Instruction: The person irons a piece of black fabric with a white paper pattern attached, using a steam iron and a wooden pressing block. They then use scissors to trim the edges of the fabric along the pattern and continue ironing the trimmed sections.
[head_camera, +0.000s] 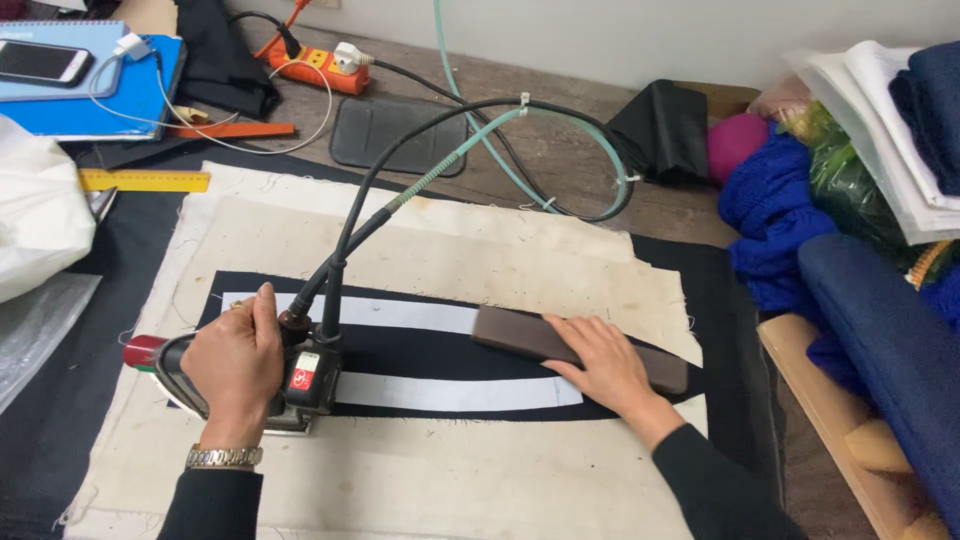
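Note:
My left hand (235, 362) grips the handle of a steam iron (300, 385) that rests on the left end of a black fabric piece (420, 352) with two white strips (450, 393) on it. A black cable and a green hose (480, 125) run up from the iron. My right hand (603, 362) presses flat on a long brown wooden block (520, 335) lying across the right part of the black fabric. A metal watch (225, 457) is on my left wrist.
Cream pressing cloth (400, 250) covers the table. At the back lie a yellow ruler (145, 181), a blue notebook with a phone (40, 62), an orange power strip (315, 65) and a dark mat (395, 132). Blue knitwear (775, 210) and stacked fabric sit right.

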